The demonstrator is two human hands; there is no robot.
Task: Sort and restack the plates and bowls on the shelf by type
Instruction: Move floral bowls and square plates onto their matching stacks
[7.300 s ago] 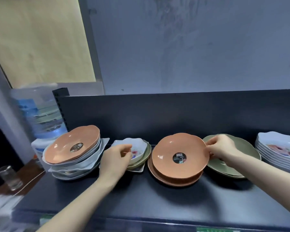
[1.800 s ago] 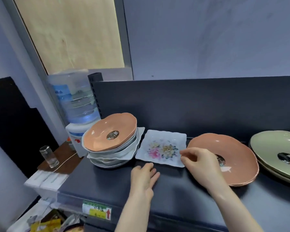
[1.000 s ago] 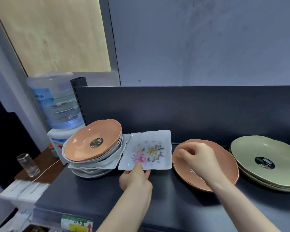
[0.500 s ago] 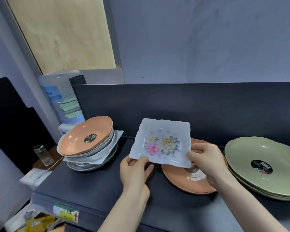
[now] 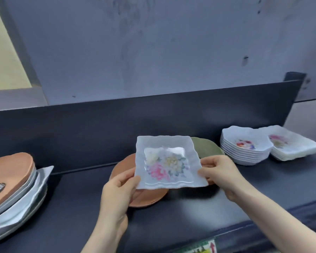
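Above the dark shelf (image 5: 190, 216), the person's left hand (image 5: 119, 190) pinches the near left corner of a white square floral plate (image 5: 167, 161) and the right hand (image 5: 221, 172) pinches its right edge, holding it tilted and clear of the surface. Directly below lie orange plates (image 5: 146, 198), with a green plate (image 5: 206, 148) just behind at right. Further right stand a stack of white floral bowls (image 5: 244, 150) and, just beside it, a stack of square floral plates (image 5: 295, 148); a mixed stack (image 5: 13, 189) sits far left.

The left forearm (image 5: 102, 232) and left hand (image 5: 117, 190), at lower centre, and the right forearm (image 5: 274, 212) and right hand (image 5: 221, 172), at lower right, are bare to the frame's edge.
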